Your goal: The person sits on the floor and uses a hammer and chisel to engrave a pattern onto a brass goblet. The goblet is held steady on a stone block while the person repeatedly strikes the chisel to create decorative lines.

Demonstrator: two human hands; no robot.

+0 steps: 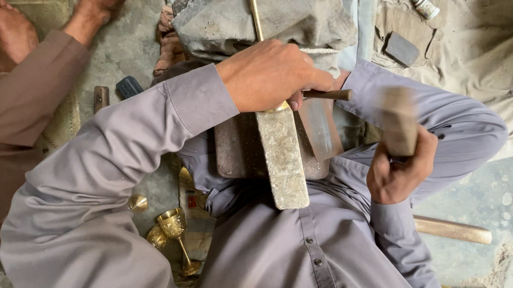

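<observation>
Well below and left of the left hand (270, 75), a brass goblet (175, 234) stands upright on the floor. The left hand is closed around a brass stem (254, 5) and a thin punch (328, 94), pressing the brass down on the top end of a worn stone block (284, 157) (its long face runs back toward the person). To its right the right hand (398, 173) is clamped on a wooden mallet (398, 119), blurred, raised beside the punch. Below that hand lies a wooden stick (453, 229).

floor-level metal workshop (brass goblets (176, 234), stone block (283, 157), dust)
</observation>
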